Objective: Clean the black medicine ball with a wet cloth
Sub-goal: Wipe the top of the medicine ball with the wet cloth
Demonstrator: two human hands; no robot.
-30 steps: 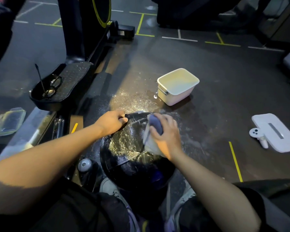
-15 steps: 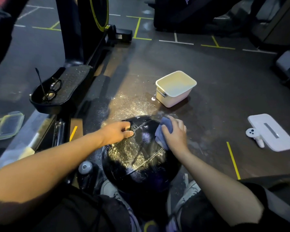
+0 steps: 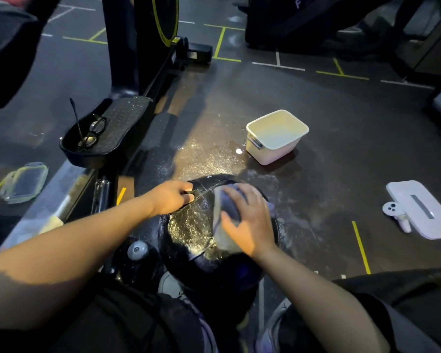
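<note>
Left hand (image 3: 175, 197) grips the black medicine ball (image 3: 209, 253) to steady it; right hand (image 3: 247, 222), fingers spread, presses the wet cloth (image 3: 227, 207) flat at frame centre.

Left of ball: exercise machine frame (image 3: 148, 103) and pedal (image 3: 107, 133) crowd close.
Ahead: white tub (image 3: 276, 136) near; wet floor (image 3: 214, 161) between stays open.
Right: bare floor up to white device (image 3: 423, 207).
</note>
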